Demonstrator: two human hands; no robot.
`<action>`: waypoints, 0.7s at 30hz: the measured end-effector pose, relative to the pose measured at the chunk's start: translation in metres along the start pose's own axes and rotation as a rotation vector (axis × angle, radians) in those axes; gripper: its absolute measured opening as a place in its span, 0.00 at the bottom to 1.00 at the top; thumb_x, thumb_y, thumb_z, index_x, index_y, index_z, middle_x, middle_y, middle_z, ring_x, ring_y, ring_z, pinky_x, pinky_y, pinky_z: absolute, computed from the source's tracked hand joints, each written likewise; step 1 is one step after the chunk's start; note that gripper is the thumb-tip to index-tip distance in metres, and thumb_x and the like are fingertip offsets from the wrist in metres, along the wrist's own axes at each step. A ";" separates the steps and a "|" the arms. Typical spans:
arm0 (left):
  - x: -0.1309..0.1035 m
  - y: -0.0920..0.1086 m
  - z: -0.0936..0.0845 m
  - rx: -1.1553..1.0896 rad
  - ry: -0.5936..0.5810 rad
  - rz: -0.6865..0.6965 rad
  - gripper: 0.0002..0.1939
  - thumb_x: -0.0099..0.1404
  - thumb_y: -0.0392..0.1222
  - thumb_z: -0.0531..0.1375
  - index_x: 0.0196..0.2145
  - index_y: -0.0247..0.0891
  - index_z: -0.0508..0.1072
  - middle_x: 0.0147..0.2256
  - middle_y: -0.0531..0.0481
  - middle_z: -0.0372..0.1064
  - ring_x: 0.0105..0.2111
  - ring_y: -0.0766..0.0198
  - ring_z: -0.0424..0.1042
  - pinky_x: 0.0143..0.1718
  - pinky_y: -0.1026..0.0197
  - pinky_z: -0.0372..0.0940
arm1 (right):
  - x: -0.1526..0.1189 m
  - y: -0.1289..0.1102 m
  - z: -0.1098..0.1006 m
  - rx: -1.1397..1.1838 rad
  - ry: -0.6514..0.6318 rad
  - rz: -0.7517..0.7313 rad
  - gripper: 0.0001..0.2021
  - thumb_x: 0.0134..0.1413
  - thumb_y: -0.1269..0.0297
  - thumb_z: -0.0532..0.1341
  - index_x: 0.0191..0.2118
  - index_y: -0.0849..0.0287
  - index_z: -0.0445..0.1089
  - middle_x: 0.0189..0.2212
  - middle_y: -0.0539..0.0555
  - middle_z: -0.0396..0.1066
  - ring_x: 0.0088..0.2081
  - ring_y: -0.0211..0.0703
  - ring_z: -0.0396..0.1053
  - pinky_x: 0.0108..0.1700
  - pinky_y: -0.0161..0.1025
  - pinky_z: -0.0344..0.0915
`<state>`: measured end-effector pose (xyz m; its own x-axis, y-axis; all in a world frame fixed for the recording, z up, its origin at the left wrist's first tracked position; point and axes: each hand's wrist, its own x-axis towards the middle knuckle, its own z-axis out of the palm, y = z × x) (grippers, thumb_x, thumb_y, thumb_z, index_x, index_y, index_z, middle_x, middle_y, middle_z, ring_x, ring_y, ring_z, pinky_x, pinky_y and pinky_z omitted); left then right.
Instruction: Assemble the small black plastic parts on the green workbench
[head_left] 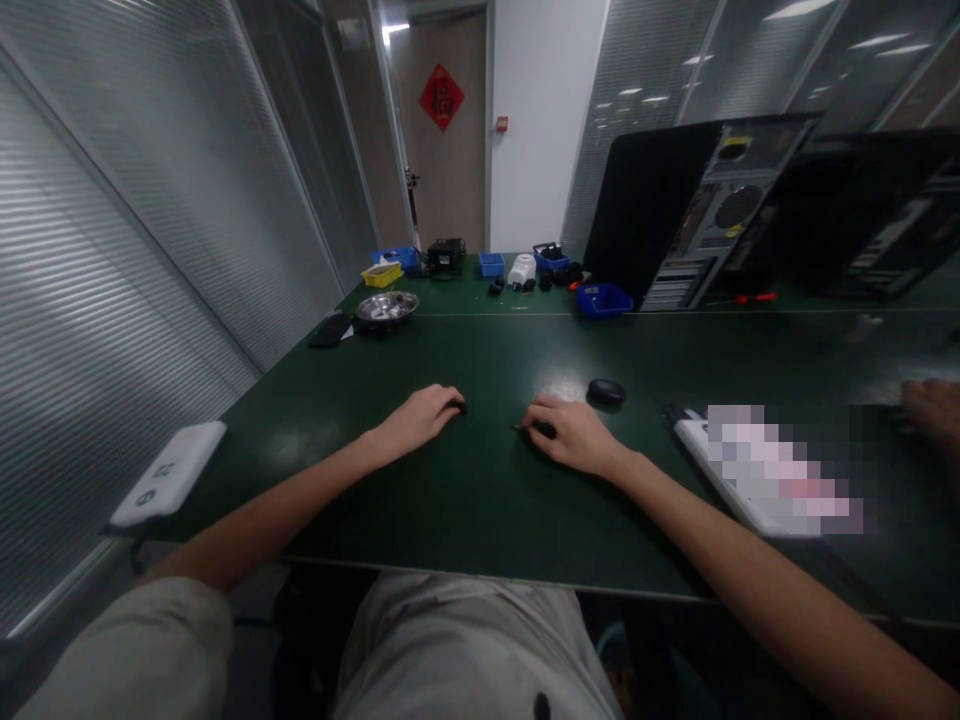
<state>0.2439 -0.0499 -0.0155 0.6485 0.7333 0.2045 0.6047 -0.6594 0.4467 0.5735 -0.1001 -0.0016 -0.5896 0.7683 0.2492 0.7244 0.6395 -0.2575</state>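
Note:
Near the middle of the dark green table (480, 510), my left hand (427, 414) is closed around a small black object (460, 407) that pokes out at its fingertips. To the right, my right hand (571, 434) grips a black-handled tool (543, 429) with a thin metal tip pointing left. Its kind is too small to tell. The two hands are apart, both low over the tabletop. Just behind my right hand lies a black computer mouse (607, 391), not touched by it.
A metal dish (386, 308) stands back left, beside a black flat item (330, 330). White devices (169, 473) (724, 480) lie at both sides. Blue trays (604, 301) and computer cases (652, 200) stand at the back. Another person's hand (930, 408) is far right.

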 end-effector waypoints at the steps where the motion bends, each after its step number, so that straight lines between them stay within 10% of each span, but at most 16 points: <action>1: -0.006 -0.024 -0.012 0.025 0.024 -0.077 0.16 0.76 0.45 0.56 0.58 0.40 0.73 0.54 0.43 0.73 0.51 0.57 0.73 0.52 0.55 0.69 | 0.000 0.000 0.000 0.006 0.002 0.000 0.07 0.63 0.65 0.60 0.44 0.54 0.74 0.43 0.53 0.73 0.35 0.40 0.69 0.37 0.37 0.58; 9: -0.098 -0.199 -0.117 0.391 0.348 -0.715 0.17 0.68 0.39 0.58 0.51 0.34 0.79 0.51 0.39 0.77 0.53 0.48 0.74 0.59 0.52 0.64 | 0.000 -0.005 -0.002 0.042 -0.004 -0.002 0.07 0.64 0.66 0.60 0.45 0.54 0.75 0.43 0.52 0.73 0.35 0.40 0.70 0.38 0.37 0.60; 21: -0.116 -0.218 -0.126 0.333 0.517 -0.920 0.17 0.69 0.41 0.58 0.51 0.33 0.79 0.48 0.39 0.78 0.47 0.51 0.76 0.54 0.55 0.67 | 0.000 -0.005 0.001 0.038 -0.016 -0.019 0.08 0.63 0.66 0.60 0.45 0.54 0.75 0.44 0.53 0.74 0.37 0.41 0.71 0.39 0.38 0.60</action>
<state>-0.0215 0.0301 -0.0271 -0.3367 0.8963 0.2885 0.9013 0.2181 0.3742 0.5694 -0.1029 -0.0010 -0.6091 0.7560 0.2399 0.6990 0.6546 -0.2880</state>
